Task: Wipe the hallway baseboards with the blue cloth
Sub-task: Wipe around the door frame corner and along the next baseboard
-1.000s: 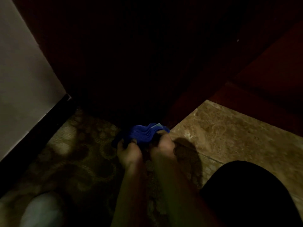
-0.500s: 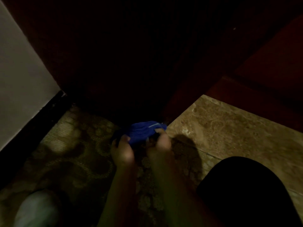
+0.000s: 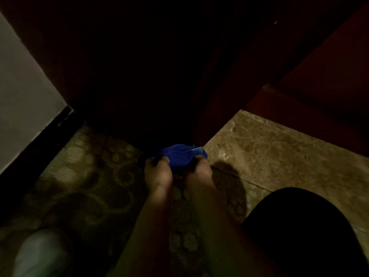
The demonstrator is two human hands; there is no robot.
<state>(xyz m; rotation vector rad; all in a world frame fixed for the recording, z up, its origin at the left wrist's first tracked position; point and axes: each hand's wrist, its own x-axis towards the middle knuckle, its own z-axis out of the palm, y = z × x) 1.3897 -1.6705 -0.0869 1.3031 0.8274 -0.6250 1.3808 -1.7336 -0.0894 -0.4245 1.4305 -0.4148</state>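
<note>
Gripping bunched blue cloth [image 3: 180, 156] with both hands, left [image 3: 157, 173], right [image 3: 199, 172]; dim light risks missed patches on dark baseboard [image 3: 34, 148].

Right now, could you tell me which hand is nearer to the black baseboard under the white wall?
Left. The left hand grips the blue cloth's side facing the black baseboard; the right hand grips its far side.

bare forearms [image 3: 151, 226], black trousers [image 3: 299, 226]

both forearms stretched forward and down, left hand [image 3: 157, 174] and right hand [image 3: 199, 174] side by side, fingers curled, each gripping bunched blue cloth [image 3: 179, 156]
</note>
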